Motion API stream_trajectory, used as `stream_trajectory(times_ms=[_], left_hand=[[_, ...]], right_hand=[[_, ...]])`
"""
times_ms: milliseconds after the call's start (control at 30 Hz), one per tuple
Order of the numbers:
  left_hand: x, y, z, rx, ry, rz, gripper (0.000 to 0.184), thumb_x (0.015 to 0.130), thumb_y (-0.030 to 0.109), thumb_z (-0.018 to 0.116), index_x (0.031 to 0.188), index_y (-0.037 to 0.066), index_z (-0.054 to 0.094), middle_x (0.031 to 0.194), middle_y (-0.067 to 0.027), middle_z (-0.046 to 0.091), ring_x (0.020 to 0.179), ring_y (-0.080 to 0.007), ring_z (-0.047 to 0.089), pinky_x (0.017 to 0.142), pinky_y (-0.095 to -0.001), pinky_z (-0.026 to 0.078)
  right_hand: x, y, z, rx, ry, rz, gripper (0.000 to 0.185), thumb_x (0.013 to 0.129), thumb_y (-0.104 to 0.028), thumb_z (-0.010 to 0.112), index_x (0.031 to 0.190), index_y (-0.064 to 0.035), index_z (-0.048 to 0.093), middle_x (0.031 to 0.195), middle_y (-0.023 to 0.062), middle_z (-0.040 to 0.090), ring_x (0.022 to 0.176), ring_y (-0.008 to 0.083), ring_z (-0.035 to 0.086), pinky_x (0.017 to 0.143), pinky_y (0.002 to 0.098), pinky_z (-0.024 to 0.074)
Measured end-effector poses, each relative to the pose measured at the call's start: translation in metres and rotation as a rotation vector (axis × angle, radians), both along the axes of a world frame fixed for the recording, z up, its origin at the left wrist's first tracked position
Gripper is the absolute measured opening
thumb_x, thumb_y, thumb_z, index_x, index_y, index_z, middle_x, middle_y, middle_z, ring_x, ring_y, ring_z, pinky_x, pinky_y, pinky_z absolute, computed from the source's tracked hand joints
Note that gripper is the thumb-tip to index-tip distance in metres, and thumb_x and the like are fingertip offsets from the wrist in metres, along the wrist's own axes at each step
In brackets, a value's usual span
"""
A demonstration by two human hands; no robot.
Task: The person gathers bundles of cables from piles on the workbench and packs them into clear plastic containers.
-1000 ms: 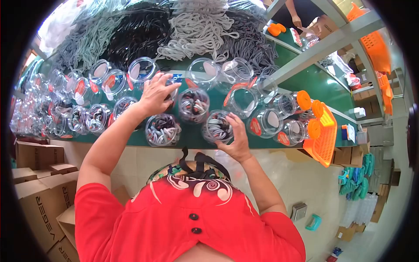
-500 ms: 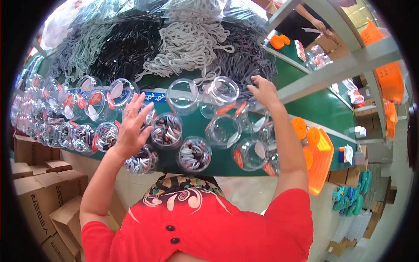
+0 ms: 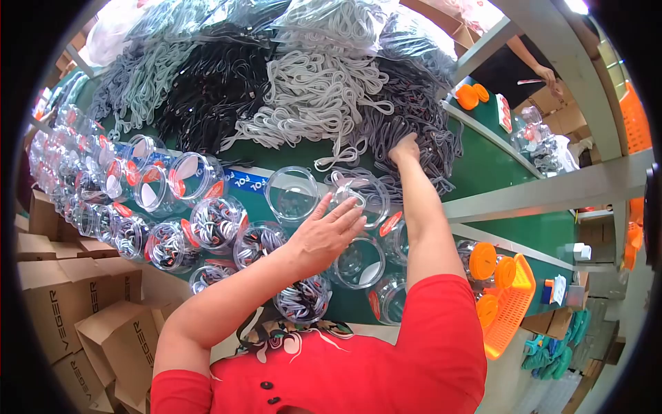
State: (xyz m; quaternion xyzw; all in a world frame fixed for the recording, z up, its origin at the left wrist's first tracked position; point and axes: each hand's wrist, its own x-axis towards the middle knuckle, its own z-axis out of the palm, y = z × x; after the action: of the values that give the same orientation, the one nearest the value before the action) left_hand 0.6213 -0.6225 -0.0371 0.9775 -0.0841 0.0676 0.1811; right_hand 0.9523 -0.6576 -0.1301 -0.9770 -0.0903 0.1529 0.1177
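Over the clear plastic jars, my left hand (image 3: 325,236) hovers with its fingers spread and nothing in it. An open jar (image 3: 292,195) stands just beyond it, and a jar filled with cables (image 3: 303,298) is below its wrist. My right hand (image 3: 405,148) reaches into the dark grey cable pile (image 3: 431,131); its fingers are partly hidden, so what they hold cannot be made out. To the left of that pile lie light grey cables (image 3: 310,96) and black cables (image 3: 210,90).
Many jars (image 3: 76,159) crowd the left of the green table. Orange-lidded jars (image 3: 483,261) and an orange basket (image 3: 514,310) are at the right. A metal frame bar (image 3: 538,190) crosses the right side. A co-worker's hand (image 3: 547,74) shows beyond. Cardboard boxes (image 3: 69,310) stand lower left.
My right hand has left the filled jar and gone forward into the dark grey cables. My left hand has moved right over the jars. The camera view has shifted.
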Motion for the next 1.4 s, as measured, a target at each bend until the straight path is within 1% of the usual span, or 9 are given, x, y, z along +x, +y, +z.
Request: stream_trajectory(times_ms=[167, 233, 400, 600, 700, 967, 1233, 1267, 1400], left_hand=[[-0.011, 0.006, 0.012, -0.187, -0.078, 0.124, 0.058, 0.073, 0.011, 0.068, 0.127, 0.006, 0.046, 0.139, -0.0175, 0.034, 0.135, -0.0346, 0.027, 0.108, -0.0547, 0.02], [-0.014, 0.007, 0.018, -0.327, -0.146, 0.164, 0.058, 0.073, 0.008, 0.068, 0.127, 0.006, 0.047, 0.14, -0.0176, 0.033, 0.134, -0.0351, 0.029, 0.107, -0.0552, 0.022], [-0.001, 0.019, 0.027, -0.743, -0.234, 0.257, 0.052, 0.082, 0.012, 0.064, 0.128, 0.001, 0.044, 0.134, -0.0202, 0.042, 0.127, -0.036, 0.037, 0.105, -0.0377, 0.031], [0.038, 0.041, 0.045, -2.114, 0.069, 0.455, 0.034, 0.091, 0.022, 0.057, 0.114, -0.002, 0.048, 0.114, -0.0175, 0.055, 0.107, -0.0237, 0.056, 0.089, -0.0379, 0.047], [0.015, 0.045, 0.047, -2.208, -0.06, 0.375, 0.024, 0.093, 0.019, 0.054, 0.111, 0.003, 0.049, 0.108, -0.0135, 0.058, 0.096, -0.0214, 0.061, 0.081, -0.0374, 0.051], [-0.059, 0.055, 0.044, -2.402, -0.155, 0.21, 0.038, 0.099, 0.026, 0.036, 0.127, 0.002, 0.045, 0.13, -0.0131, 0.05, 0.118, -0.0215, 0.049, 0.1, -0.0419, 0.038], [-0.151, 0.067, 0.048, -2.285, -0.358, 0.377, 0.039, 0.097, 0.027, 0.041, 0.123, -0.002, 0.044, 0.131, -0.0147, 0.047, 0.116, -0.0248, 0.048, 0.103, -0.0429, 0.035], [-0.159, 0.068, 0.04, -2.219, -0.497, 0.337, 0.037, 0.096, 0.025, 0.044, 0.122, -0.002, 0.044, 0.129, -0.0147, 0.048, 0.117, -0.0258, 0.048, 0.104, -0.0438, 0.034], [-0.205, 0.066, 0.036, -2.493, -0.498, 0.452, 0.039, 0.094, 0.02, 0.044, 0.126, -0.002, 0.041, 0.126, -0.0126, 0.05, 0.119, -0.025, 0.046, 0.106, -0.0411, 0.032]], right_hand=[[0.024, -0.025, 0.028, 0.22, 0.285, -0.152, 0.025, 0.066, -0.009, 0.069, 0.083, 0.0071, 0.059, 0.086, 0.0192, 0.063, 0.07, 0.0246, 0.065, 0.057, 0.0354, 0.0569], [0.02, -0.045, 0.048, 0.524, 0.374, -0.213, 0.009, 0.067, -0.003, 0.064, 0.07, 0.0035, 0.059, 0.07, 0.0144, 0.061, 0.059, 0.0206, 0.063, 0.057, 0.037, 0.0575], [-0.049, -0.075, 0.124, 0.802, 0.408, -0.007, 0.024, 0.07, -0.003, 0.062, 0.092, 0.0037, 0.056, 0.073, 0.0084, 0.059, 0.058, 0.015, 0.058, 0.057, 0.0307, 0.0549], [-0.194, -0.057, 0.161, 0.903, 0.108, 0.549, 0.029, 0.071, -0.003, 0.064, 0.099, 0.0019, 0.057, 0.082, 0.0047, 0.062, 0.072, 0.01, 0.058, 0.064, 0.0229, 0.049], [-0.232, -0.049, 0.167, 1.097, 0.182, 0.572, 0.026, 0.076, -0.008, 0.068, 0.098, -0.0001, 0.056, 0.082, 0.0031, 0.062, 0.072, 0.0084, 0.057, 0.063, 0.0217, 0.0475], [-0.278, -0.023, 0.158, 1.381, 0.628, 0.364, 0.015, 0.083, -0.009, 0.067, 0.09, -0.0037, 0.055, 0.08, 0.0009, 0.061, 0.068, 0.0032, 0.054, 0.057, 0.0181, 0.0431], [-0.373, 0.002, 0.158, 1.023, 0.091, 0.904, 0.019, 0.075, -0.006, 0.073, 0.081, -0.0038, 0.055, 0.074, -0.0007, 0.059, 0.064, 0.0026, 0.052, 0.051, 0.0191, 0.0406], [-0.384, 0.004, 0.165, 0.905, 0.106, 0.804, 0.026, 0.069, -0.013, 0.075, 0.073, -0.0023, 0.052, 0.064, 0.0048, 0.056, 0.057, 0.0115, 0.054, 0.052, 0.0255, 0.0442], [-0.413, 0.016, 0.163, 1.007, 0.08, 0.643, 0.021, 0.071, -0.013, 0.073, 0.074, -0.0029, 0.054, 0.063, 0.0059, 0.055, 0.055, 0.013, 0.053, 0.05, 0.0281, 0.0431]])
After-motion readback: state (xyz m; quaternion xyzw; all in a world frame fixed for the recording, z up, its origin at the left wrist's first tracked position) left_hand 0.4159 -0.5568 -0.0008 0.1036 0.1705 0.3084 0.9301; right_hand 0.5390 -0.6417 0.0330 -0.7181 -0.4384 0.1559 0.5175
